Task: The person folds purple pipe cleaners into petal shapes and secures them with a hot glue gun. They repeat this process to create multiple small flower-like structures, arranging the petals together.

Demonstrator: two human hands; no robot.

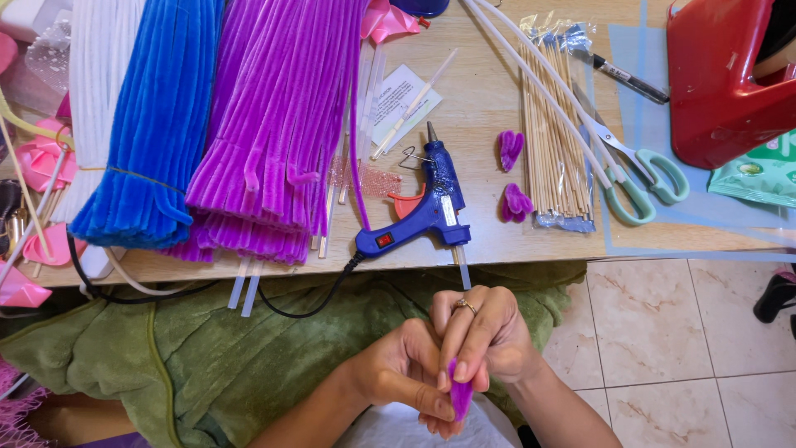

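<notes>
**Both hands pinch a small purple piece below the table edge**

From my seat, the wooden table (489, 108) fills the upper frame, with stock laid out in rows within reach. Upper left lie the bundles: white pipe cleaners (99, 91), blue pipe cleaners (153, 124) and purple pipe cleaners (274, 124), ends toward the edge, easy to pull. A red box (721, 83) sits upper right. At centre the blue glue gun (427, 207) rests propped on its wire stand, I judge to keep the nozzle off the wood. Right of it lie bamboo sticks (551, 133) and green-handled scissors (638, 178), with two finished purple petals (514, 174) between.

Lower centre, my left hand (402, 369) and right hand (489, 336) meet, fingers clenched around a purple pipe-cleaner piece (460, 396) that points downward, held close over the lap for fine shaping, I judge.
</notes>
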